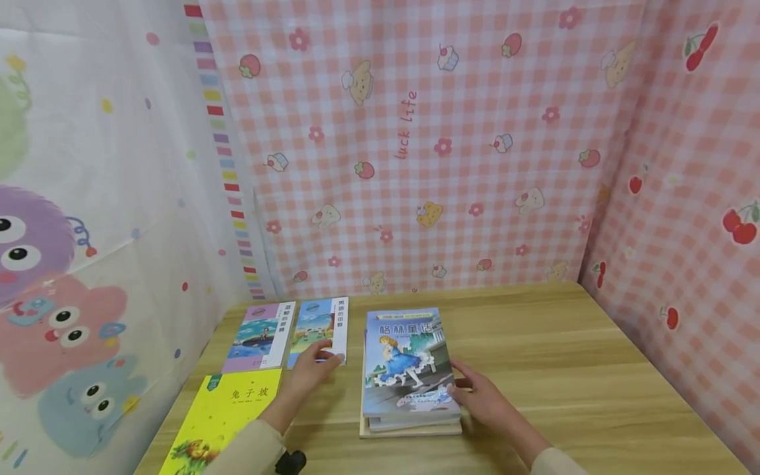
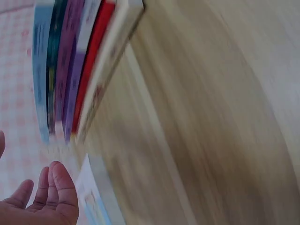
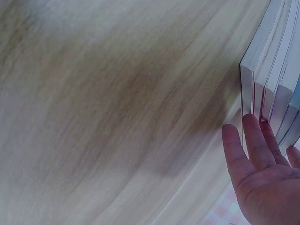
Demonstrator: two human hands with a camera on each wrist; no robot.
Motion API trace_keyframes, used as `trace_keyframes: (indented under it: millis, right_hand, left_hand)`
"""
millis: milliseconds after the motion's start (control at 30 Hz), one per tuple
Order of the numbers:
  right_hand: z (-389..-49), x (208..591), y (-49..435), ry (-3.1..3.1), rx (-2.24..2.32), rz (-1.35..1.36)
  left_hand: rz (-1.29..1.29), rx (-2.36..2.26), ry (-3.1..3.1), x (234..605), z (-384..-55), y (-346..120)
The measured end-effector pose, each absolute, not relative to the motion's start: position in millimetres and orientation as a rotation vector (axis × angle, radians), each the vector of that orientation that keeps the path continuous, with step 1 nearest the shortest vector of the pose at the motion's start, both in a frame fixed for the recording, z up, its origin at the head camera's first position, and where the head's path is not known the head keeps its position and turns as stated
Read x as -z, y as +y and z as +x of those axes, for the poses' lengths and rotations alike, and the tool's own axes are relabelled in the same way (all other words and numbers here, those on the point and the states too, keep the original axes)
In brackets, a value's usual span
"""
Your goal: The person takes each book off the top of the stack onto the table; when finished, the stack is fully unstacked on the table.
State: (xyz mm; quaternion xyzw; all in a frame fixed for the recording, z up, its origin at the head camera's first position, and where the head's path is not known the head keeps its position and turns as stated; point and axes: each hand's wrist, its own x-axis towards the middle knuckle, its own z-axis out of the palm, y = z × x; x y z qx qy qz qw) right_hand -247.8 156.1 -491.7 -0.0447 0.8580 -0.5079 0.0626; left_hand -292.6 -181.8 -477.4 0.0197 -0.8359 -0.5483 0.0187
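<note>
A stack of several books lies on the wooden table, topped by a blue storybook [image 1: 399, 396] with a girl in a blue dress. My right hand [image 1: 483, 399] is at the stack's right side. In the right wrist view its straight fingers [image 3: 255, 145] reach the edges of the stacked books [image 3: 260, 75]. To the left of the stack, my left hand [image 1: 311, 373] reaches over the lower edge of a light-blue book [image 1: 311, 330], its fingers loosely bent with nothing in them. The left wrist view shows the stack's coloured spines [image 2: 68, 79] beyond that hand.
A purple-edged book [image 1: 261, 338] lies flat left of the light-blue one. Nearer to me is a yellow book [image 1: 237, 412], partly covered by my left sleeve [image 1: 252, 448]. A small black object [image 1: 291, 462] shows by that sleeve. Patterned cloths [image 1: 415, 185] surround the table [image 1: 552, 376].
</note>
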Motion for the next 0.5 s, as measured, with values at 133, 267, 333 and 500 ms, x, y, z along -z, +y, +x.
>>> trace_keyframes:
  millis: [133, 267, 333, 500]
  right_hand:
    - [-247.6, 492.5, 155.5, 2.586, 1.543, -0.131]
    - [-247.4, 493.6, 155.1, 2.582, 1.55, -0.136]
    - [-247.5, 493.8, 155.2, 2.58, 1.55, -0.147]
    - [-247.7, 492.3, 156.0, 2.581, 1.547, -0.16]
  left_hand:
    - [0.02, 1.823, -2.564, 485.0, -293.3, -161.1]
    - [-0.031, 1.878, -2.567, 490.4, -290.1, -149.4]
    - [-0.035, 1.885, -2.583, 493.3, -287.7, -145.9]
    - [-0.044, 1.928, -2.59, 500.6, -281.4, -140.2]
